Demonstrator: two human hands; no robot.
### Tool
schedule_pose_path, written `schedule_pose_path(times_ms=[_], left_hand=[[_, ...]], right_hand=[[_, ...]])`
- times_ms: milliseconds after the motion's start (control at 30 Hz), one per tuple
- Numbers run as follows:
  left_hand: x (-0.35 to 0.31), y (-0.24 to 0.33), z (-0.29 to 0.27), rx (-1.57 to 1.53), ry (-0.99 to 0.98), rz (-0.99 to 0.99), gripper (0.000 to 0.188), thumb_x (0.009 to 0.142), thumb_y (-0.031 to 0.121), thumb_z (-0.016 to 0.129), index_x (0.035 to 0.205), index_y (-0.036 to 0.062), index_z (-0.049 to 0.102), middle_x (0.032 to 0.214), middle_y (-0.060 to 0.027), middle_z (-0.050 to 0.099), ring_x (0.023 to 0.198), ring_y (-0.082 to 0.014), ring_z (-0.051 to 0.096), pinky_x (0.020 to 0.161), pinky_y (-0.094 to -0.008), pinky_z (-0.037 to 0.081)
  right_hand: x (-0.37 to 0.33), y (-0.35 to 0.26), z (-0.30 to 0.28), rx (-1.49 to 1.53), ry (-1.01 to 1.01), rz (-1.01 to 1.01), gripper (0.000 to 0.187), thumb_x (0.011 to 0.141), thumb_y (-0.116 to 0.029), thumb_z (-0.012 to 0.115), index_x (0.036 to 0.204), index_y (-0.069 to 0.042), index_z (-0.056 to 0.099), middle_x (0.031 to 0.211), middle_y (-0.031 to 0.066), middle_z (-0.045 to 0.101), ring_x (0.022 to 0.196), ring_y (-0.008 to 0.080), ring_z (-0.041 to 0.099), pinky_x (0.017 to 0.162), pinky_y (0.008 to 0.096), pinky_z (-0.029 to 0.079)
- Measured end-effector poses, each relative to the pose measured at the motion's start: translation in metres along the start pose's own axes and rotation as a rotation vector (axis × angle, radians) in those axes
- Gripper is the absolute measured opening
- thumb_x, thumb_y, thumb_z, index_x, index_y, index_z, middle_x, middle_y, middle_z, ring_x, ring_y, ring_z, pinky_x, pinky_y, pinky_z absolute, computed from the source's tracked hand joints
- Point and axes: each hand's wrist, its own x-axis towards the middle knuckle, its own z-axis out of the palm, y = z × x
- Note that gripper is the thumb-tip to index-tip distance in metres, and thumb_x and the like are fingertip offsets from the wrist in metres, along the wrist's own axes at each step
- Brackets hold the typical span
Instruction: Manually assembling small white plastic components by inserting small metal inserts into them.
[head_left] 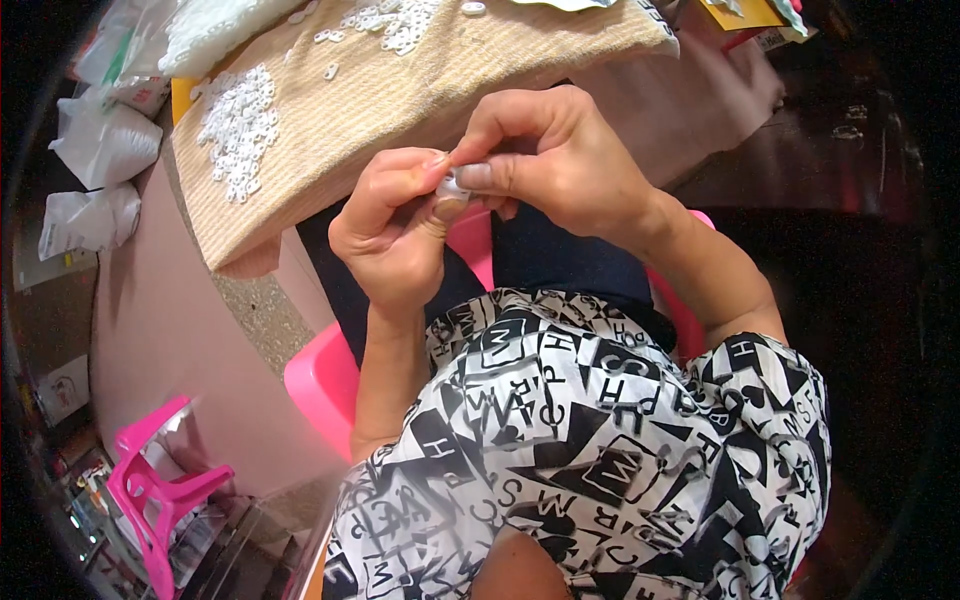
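Observation:
In front of my lap, my left hand (pixel 392 230) and my right hand (pixel 575 165) meet, both closed in a pinch. Between their fingertips is a small white plastic piece (pixel 450 187), mostly covered by the fingers and thumbs. Whether it is one piece or two joined together, I cannot tell. Just beyond the hands lies a tan ribbed cloth (pixel 350 120) over a work surface. A heap of small white plastic pieces with holes (pixel 240 130) rests on its left part, and a looser group of similar pieces (pixel 400 25) lies farther back.
White plastic bags (pixel 105 140) stand left of the cloth, with a large clear bag of white pieces (pixel 215 30) at the back left. I sit on a pink chair (pixel 325 385). Another pink plastic piece of furniture (pixel 160 490) is at the lower left. A yellow item (pixel 742 14) shows at the far right.

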Motion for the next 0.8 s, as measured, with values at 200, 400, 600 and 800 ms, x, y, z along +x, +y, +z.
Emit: schedule_pose_path(times_ms=[200,400,600,800], left_hand=[[-0.0007,-0.0018,0.0026,-0.001,0.007,0.018,0.018,0.068,-0.004,0.068,0.083,-0.0025,0.058,0.086,-0.013,0.058,0.078,-0.0151,0.055,0.069,-0.0225,0.044],[0.0028,-0.0044,-0.0036,-0.039,0.034,-0.044,0.023,0.07,-0.001,0.068,0.091,-0.0025,0.058,0.092,-0.0123,0.057,0.08,-0.0143,0.054,0.07,-0.0232,0.044],[0.0035,-0.004,-0.0035,-0.008,-0.023,-0.057,0.037,0.071,0.004,0.068,0.104,-0.0056,0.054,0.099,-0.0119,0.054,0.083,-0.0143,0.054,0.071,-0.0229,0.044],[0.0012,-0.0087,-0.0059,-0.112,0.027,-0.18,0.037,0.072,0.003,0.067,0.105,-0.0068,0.053,0.099,-0.0107,0.054,0.083,-0.0137,0.054,0.071,-0.0225,0.045]], right_hand=[[0.0005,0.0047,0.0002,0.04,-0.024,-0.025,0.003,0.07,0.002,0.062,0.072,0.003,0.06,0.059,0.0036,0.056,0.052,0.0072,0.052,0.048,0.0209,0.043],[0.0051,0.005,0.0004,0.079,-0.031,0.018,0.003,0.074,-0.001,0.061,0.076,0.002,0.06,0.061,0.0027,0.057,0.053,0.0058,0.052,0.046,0.0189,0.043],[0.0045,0.0037,-0.0027,0.151,0.038,0.07,0.01,0.079,-0.005,0.058,0.087,0.0,0.061,0.067,0.0021,0.058,0.055,0.0059,0.053,0.046,0.0182,0.044],[0.0059,0.0051,-0.0021,0.128,0.052,0.051,0.01,0.079,-0.002,0.057,0.087,0.0,0.06,0.068,0.0018,0.058,0.054,0.0055,0.051,0.044,0.0185,0.042]])
